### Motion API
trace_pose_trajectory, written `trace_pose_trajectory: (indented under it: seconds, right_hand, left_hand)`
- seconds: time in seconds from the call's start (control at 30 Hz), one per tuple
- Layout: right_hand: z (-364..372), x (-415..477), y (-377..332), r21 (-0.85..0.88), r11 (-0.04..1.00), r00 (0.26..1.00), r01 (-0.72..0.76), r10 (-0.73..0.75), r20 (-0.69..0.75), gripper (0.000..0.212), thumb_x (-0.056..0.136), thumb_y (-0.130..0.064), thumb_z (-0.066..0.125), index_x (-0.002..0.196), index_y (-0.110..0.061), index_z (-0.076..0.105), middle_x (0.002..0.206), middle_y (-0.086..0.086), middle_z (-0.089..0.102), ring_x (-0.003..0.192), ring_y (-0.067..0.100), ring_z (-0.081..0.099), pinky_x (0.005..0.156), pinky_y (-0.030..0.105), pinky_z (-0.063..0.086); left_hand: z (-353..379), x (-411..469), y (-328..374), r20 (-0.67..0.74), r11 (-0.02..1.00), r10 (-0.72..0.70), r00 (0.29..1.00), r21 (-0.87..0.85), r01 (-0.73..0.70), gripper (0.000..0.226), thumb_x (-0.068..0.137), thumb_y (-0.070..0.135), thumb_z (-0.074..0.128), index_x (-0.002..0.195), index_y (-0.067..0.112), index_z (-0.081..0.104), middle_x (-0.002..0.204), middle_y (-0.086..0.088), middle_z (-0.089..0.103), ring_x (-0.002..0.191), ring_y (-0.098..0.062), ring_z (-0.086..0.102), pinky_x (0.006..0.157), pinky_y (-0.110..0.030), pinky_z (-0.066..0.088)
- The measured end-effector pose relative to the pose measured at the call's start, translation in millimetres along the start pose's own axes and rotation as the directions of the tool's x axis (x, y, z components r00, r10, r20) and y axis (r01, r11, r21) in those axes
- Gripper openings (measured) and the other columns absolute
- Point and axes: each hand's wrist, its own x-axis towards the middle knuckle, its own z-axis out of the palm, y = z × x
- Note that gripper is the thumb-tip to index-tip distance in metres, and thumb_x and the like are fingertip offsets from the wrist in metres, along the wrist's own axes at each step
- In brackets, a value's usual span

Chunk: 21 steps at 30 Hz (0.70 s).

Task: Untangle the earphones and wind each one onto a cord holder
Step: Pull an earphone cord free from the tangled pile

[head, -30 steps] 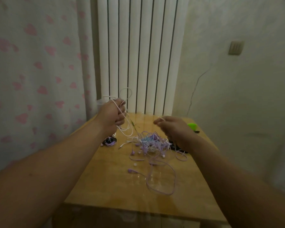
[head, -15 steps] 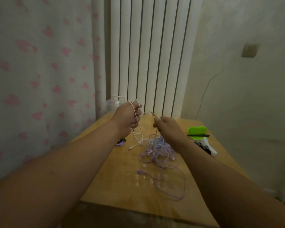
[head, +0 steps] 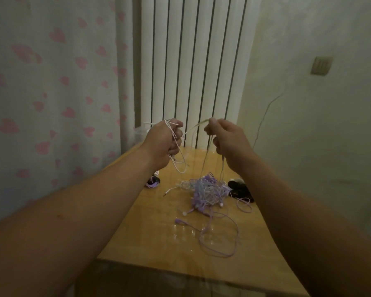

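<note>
Behind the wooden worktop [head: 150,236] a white radiator is seen. Loops of 1 white cord [head: 176,155] are held in the closed left hand [head: 162,144]; a pale strand is pinched by the right hand [head: 227,142], trailing to the tangle [head: 206,189] below. Untangling appears underway; the strand likely must be drawn free next.

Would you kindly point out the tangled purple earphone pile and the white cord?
tangled purple earphone pile [head: 206,191], head view, middle of heap.
white cord [head: 178,166], head view, loop hanging under left hand [head: 164,142].
</note>
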Motion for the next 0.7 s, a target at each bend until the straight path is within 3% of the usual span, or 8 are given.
trace_pose_trajectory:
  seconds: [0.1,0.2,0.33,0.43,0.53,0.6,0.7]
  right_hand:
    - [0,8,-8,-0.015,0.999,0.998,0.030,-0.029,0.059,0.033,0.107,-0.038,0.055,0.103,-0.011,0.074,0.085,0.000,0.066,0.067,0.012,0.049,0.058,0.027,0.042]
    - [3,14,-16,-0.014,0.998,0.993,0.060,-0.058,0.102,0.031,0.107,-0.033,0.057,0.105,-0.009,0.076,0.085,0.001,0.068,0.066,0.008,0.055,0.059,0.025,0.044]
    - [8,12,-22,-0.103,0.986,0.983,0.134,-0.119,0.142,0.029,0.105,-0.035,0.060,0.105,-0.013,0.078,0.098,0.003,0.076,0.081,0.003,0.068,0.063,0.016,0.049]
    - [9,7,-14,-0.046,0.997,0.989,0.065,-0.059,0.135,0.028,0.103,-0.037,0.063,0.107,-0.013,0.076,0.092,0.005,0.069,0.074,0.014,0.059,0.060,0.024,0.047]
    - [8,-4,18,0.005,0.992,0.989,-0.123,0.122,0.078,0.024,0.102,-0.028,0.060,0.108,-0.010,0.073,0.093,0.008,0.061,0.071,0.019,0.048,0.057,0.031,0.040]
    - [8,-15,46,-0.105,0.976,0.979,-0.189,0.196,0.061,0.020,0.101,-0.022,0.060,0.109,-0.009,0.071,0.095,0.008,0.063,0.073,0.019,0.052,0.059,0.031,0.042]
    - [13,-25,89,-0.484,0.864,0.956,-0.140,0.246,0.162,0.025,0.095,-0.021,0.069,0.120,-0.015,0.070,0.104,0.004,0.066,0.088,0.020,0.065,0.074,0.034,0.054]
  left_hand:
    - [2,-3,0,0.060,0.970,0.040,0.997,0.236,-0.053,0.021,0.109,0.019,0.047,0.114,0.006,0.062,0.064,-0.002,0.046,0.043,-0.011,0.033,0.039,-0.022,0.022]
    - [9,-9,-3,0.189,0.869,0.060,0.980,0.474,-0.144,0.030,0.110,0.029,0.050,0.121,0.005,0.066,0.063,0.002,0.050,0.049,-0.010,0.038,0.044,-0.024,0.029]
    - [16,-13,-1,0.313,0.785,0.015,0.950,0.585,-0.205,0.029,0.108,0.035,0.055,0.114,0.010,0.069,0.061,0.003,0.041,0.051,-0.011,0.033,0.046,-0.025,0.030]
    - [15,-11,-3,0.219,0.741,0.032,0.975,0.649,-0.170,0.029,0.108,0.033,0.054,0.104,0.011,0.073,0.061,0.003,0.042,0.052,-0.012,0.032,0.046,-0.025,0.029]
    - [6,-10,-9,0.128,0.726,0.043,0.991,0.677,-0.119,0.031,0.108,0.031,0.050,0.103,0.008,0.070,0.068,0.000,0.050,0.056,-0.013,0.039,0.050,-0.028,0.032]
    - [-5,-10,-13,0.069,0.683,0.076,0.995,0.723,-0.102,0.031,0.108,0.032,0.049,0.100,0.010,0.070,0.074,-0.001,0.055,0.063,-0.015,0.046,0.057,-0.029,0.035]
    - [-20,-8,-21,0.042,0.605,0.102,0.994,0.791,-0.095,0.033,0.109,0.032,0.047,0.094,0.014,0.069,0.084,0.001,0.061,0.075,-0.014,0.055,0.065,-0.030,0.038]
